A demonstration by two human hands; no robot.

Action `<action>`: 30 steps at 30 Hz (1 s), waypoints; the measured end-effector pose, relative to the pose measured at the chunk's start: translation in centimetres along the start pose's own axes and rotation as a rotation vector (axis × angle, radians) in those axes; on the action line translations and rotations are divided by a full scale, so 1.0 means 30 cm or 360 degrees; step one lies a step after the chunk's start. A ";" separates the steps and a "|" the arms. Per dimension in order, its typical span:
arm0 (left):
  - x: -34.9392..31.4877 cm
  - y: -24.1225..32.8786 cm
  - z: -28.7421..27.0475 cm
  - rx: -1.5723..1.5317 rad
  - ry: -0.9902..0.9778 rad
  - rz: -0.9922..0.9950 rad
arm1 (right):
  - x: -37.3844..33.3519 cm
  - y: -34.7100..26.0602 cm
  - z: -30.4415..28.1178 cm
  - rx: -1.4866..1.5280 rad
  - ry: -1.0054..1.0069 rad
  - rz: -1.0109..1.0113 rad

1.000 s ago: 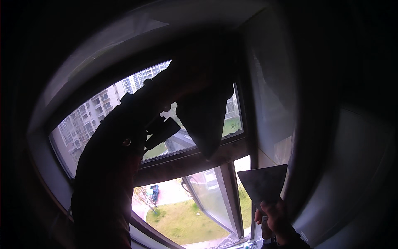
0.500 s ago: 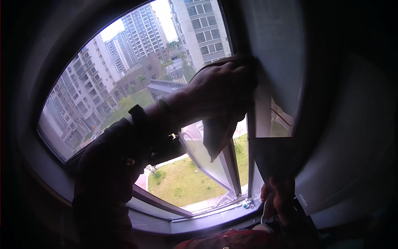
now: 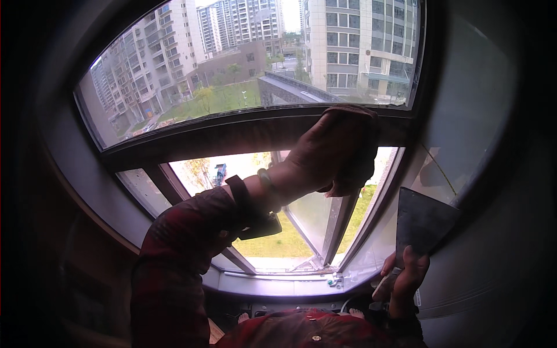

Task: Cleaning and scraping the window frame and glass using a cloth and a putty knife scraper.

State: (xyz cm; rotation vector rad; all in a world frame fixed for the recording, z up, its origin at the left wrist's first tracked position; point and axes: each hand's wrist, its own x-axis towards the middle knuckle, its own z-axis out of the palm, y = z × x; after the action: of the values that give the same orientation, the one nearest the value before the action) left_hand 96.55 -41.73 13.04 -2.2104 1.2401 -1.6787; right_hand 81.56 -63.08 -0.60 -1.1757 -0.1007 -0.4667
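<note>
My left hand [image 3: 316, 148] is closed over a dark brown cloth [image 3: 358, 136], which bunches up around the fingers. It presses the cloth against the right part of the dark horizontal crossbar [image 3: 232, 132] of a window. Lower on the right, my right hand [image 3: 409, 272] grips a scraper by its handle. The wide, dark, flared blade of the scraper [image 3: 426, 223] points upward, apart from the frame. A bracelet [image 3: 268, 184] and a dark band circle my left wrist.
Above the crossbar is a fixed pane [image 3: 232, 75]. Below it, a sash [image 3: 316, 220] stands tilted outward, with grass and ground far below. The pale sill [image 3: 278, 285] runs along the bottom, with a small green-and-white item [image 3: 334, 282] on it. A pale wall [image 3: 487, 272] rises at right.
The view has turned and shifted, showing more of the crossbar. My left hand's cloth, earlier by the upright at the right with a corner hanging down, is now bunched on the crossbar.
</note>
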 end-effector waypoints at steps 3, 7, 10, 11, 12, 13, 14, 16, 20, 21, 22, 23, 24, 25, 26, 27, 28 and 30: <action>-0.100 -0.042 -0.074 0.0224 -0.0129 -0.0130 | 0.009 -0.007 0.054 -0.0054 0.0005 0.0006; -0.190 -0.073 -0.171 0.0531 -0.0300 -0.0340 | 0.038 0.000 0.073 -0.0135 -0.0088 0.0004; -0.207 -0.096 -0.319 0.0615 -0.0510 -0.0479 | 0.053 0.021 0.099 -0.0052 -0.0073 -0.0030; -0.242 -0.116 -0.340 0.0751 -0.0508 -0.0468 | 0.064 0.028 0.093 -0.0079 -0.0119 -0.0006; -0.285 -0.139 -0.372 0.0899 -0.0513 -0.0460 | 0.070 0.021 0.112 -0.0090 -0.0123 -0.0005; -0.313 -0.153 -0.422 0.0857 -0.0429 -0.0488 | 0.077 0.012 0.141 -0.0107 -0.0136 -0.0045; -0.363 -0.175 -0.454 0.0955 -0.0495 -0.0577 | 0.081 0.009 0.163 -0.0122 -0.0154 -0.0083; -0.421 -0.203 -0.528 0.1163 -0.0462 -0.0838 | 0.089 0.015 0.171 -0.0123 -0.0143 -0.0092; -0.648 -0.370 -0.723 0.1321 -0.0363 -0.0790 | 0.116 0.005 0.167 -0.0273 -0.0140 -0.0158; -0.744 -0.432 -0.756 0.1231 -0.0518 -0.0888 | 0.126 0.005 0.167 -0.0232 -0.0089 -0.0066; -0.810 -0.471 -0.788 0.1142 -0.0679 -0.0983 | 0.133 -0.011 0.188 -0.0154 -0.0203 -0.0032; -0.847 -0.496 -0.786 0.1164 -0.0685 -0.1005 | 0.149 -0.012 0.205 -0.0162 -0.0251 -0.0131; -0.870 -0.512 -0.796 0.0835 -0.0407 -0.1098 | 0.161 -0.005 0.229 -0.0161 -0.0301 -0.0223; -0.891 -0.524 -0.814 0.0502 -0.0121 -0.1171 | 0.168 -0.010 0.252 -0.0152 -0.0329 -0.0215; -0.910 -0.535 -0.834 0.0525 -0.0125 -0.1182 | 0.172 -0.028 0.274 -0.0336 -0.0301 -0.0306; -0.914 -0.544 -0.836 0.0678 -0.0194 -0.1123 | 0.181 -0.044 0.297 -0.0526 -0.0263 -0.0411; -0.918 -0.551 -0.836 0.0826 -0.0263 -0.1060 | 0.189 -0.057 0.322 -0.0525 -0.0275 -0.0421; -0.915 -0.549 -0.815 0.1021 -0.0269 -0.0977 | 0.209 -0.081 0.359 -0.0848 -0.0230 -0.0575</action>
State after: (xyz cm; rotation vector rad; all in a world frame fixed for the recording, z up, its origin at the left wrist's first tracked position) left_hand 83.14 -3.85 10.26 -2.3205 -0.0695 -1.6702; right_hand 87.99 -55.95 7.71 -1.7265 -0.3326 -0.7547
